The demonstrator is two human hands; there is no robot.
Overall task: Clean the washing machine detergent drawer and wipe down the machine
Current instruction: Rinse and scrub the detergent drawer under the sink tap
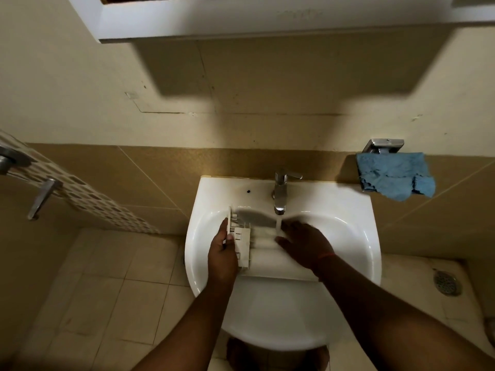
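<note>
Head view. The detergent drawer [257, 250] lies across the bowl of the white sink [356, 236], directly below the tap [281, 194], with water running from the spout onto it. The left hand [223, 253] grips the drawer's left end, fingers curled round its front panel. The right hand [305, 245] rests on the drawer's right part, fingers extended and flat, beside the water stream. A blue cloth [396, 178] hangs from a metal holder [383, 146] on the wall, to the right of the tap. A floor drain [446, 283] sits right of the sink.
</note>
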